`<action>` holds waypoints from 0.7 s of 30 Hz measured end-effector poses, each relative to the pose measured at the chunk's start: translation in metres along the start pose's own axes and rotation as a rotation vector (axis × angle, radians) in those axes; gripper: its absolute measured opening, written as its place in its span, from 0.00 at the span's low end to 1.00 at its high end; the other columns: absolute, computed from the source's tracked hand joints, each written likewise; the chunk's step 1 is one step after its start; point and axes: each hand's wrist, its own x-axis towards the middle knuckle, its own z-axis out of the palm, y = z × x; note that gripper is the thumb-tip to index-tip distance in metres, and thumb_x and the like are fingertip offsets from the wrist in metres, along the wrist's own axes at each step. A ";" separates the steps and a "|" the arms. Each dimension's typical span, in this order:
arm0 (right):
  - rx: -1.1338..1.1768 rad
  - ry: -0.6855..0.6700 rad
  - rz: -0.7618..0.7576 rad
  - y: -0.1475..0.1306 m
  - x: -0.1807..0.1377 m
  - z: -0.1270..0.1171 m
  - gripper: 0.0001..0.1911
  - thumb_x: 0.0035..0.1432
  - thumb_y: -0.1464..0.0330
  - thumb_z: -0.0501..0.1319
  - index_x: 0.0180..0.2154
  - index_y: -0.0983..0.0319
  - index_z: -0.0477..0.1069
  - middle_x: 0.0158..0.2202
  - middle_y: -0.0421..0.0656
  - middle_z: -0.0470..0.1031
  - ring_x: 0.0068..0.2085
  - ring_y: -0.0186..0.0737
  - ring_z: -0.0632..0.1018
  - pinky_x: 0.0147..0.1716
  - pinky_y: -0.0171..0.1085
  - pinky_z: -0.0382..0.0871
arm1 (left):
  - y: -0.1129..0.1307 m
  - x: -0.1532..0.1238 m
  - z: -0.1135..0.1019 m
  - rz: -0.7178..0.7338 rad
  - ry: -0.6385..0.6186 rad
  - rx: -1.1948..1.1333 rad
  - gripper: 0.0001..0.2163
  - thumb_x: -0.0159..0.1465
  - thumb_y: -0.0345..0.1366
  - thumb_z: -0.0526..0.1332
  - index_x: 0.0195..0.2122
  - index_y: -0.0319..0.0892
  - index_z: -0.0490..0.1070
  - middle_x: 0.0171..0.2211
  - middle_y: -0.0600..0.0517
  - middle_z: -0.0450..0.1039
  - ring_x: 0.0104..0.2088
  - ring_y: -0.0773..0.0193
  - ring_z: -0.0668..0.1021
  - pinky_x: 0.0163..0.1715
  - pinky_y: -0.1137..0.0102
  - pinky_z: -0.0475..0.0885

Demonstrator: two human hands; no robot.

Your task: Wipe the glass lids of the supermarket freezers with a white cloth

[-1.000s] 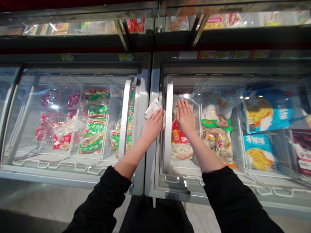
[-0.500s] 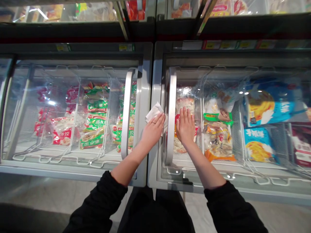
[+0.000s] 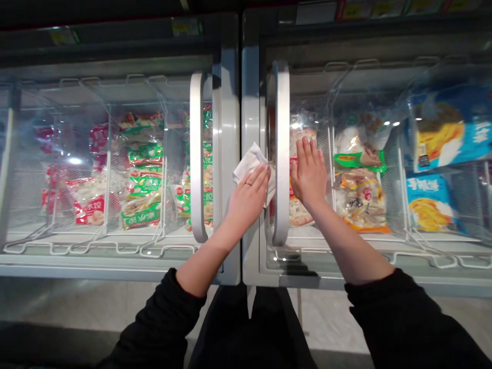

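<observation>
My left hand [image 3: 249,195] lies over a folded white cloth [image 3: 251,160], fingers together and a ring on one of them. It presses the cloth against the grey frame [image 3: 251,113] of the right-hand freezer, beside the white door handle [image 3: 282,154]. Part of the cloth is hidden under my fingers. Just right of that handle, my right hand [image 3: 310,177] rests flat and open on the clear freezer lid, holding nothing. Beneath the lid, bagged frozen food [image 3: 302,210] shows partly behind this hand.
A second white handle [image 3: 198,156] stands on the left-hand freezer. Green packs [image 3: 144,179] and red-and-white packs [image 3: 87,200] lie inside it. Under the right lid are an orange-edged bag [image 3: 361,200] and blue packs [image 3: 432,202]. Price labels [image 3: 351,9] line the back edge.
The view has tilted down and come closer, so the upper shelves have gone out of sight. Both hands keep nearly the same places, the right one slightly farther from the handle.
</observation>
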 end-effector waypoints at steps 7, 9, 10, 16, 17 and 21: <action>-0.003 0.041 -0.004 -0.001 0.004 0.002 0.33 0.75 0.63 0.45 0.77 0.63 0.54 0.79 0.48 0.56 0.79 0.50 0.56 0.77 0.58 0.51 | 0.001 -0.002 -0.001 0.011 -0.010 0.008 0.28 0.76 0.29 0.47 0.77 0.34 0.57 0.78 0.45 0.56 0.79 0.54 0.56 0.79 0.56 0.54; -0.010 0.040 0.005 -0.002 0.005 0.001 0.34 0.74 0.64 0.46 0.76 0.65 0.55 0.79 0.49 0.56 0.78 0.51 0.57 0.77 0.58 0.51 | 0.003 0.000 0.000 -0.012 0.021 0.007 0.28 0.76 0.28 0.46 0.77 0.35 0.56 0.78 0.45 0.56 0.79 0.55 0.55 0.79 0.56 0.54; -0.011 0.037 0.009 -0.002 0.006 0.000 0.34 0.74 0.65 0.46 0.76 0.67 0.56 0.79 0.50 0.56 0.78 0.51 0.58 0.77 0.58 0.52 | 0.006 -0.004 0.003 -0.024 0.036 0.006 0.29 0.76 0.28 0.46 0.78 0.35 0.56 0.78 0.45 0.55 0.79 0.55 0.55 0.79 0.56 0.54; -0.009 0.039 -0.041 0.012 0.009 0.010 0.33 0.75 0.65 0.45 0.77 0.64 0.54 0.79 0.49 0.55 0.78 0.53 0.57 0.76 0.60 0.54 | 0.042 -0.077 0.032 -0.049 0.031 0.016 0.30 0.75 0.27 0.47 0.79 0.37 0.51 0.79 0.46 0.54 0.79 0.56 0.54 0.79 0.57 0.54; -0.007 0.045 -0.057 0.015 0.004 0.013 0.33 0.76 0.65 0.44 0.78 0.62 0.53 0.79 0.48 0.55 0.79 0.53 0.57 0.76 0.60 0.54 | 0.046 -0.087 0.034 -0.051 0.026 0.014 0.31 0.75 0.27 0.48 0.80 0.38 0.50 0.79 0.47 0.53 0.79 0.56 0.54 0.79 0.57 0.54; 0.015 0.032 -0.101 0.016 -0.041 0.014 0.33 0.77 0.64 0.43 0.79 0.59 0.48 0.80 0.46 0.53 0.79 0.54 0.55 0.76 0.63 0.53 | 0.047 -0.088 0.034 -0.068 0.028 0.005 0.30 0.76 0.27 0.48 0.80 0.39 0.51 0.78 0.47 0.54 0.79 0.55 0.55 0.79 0.56 0.54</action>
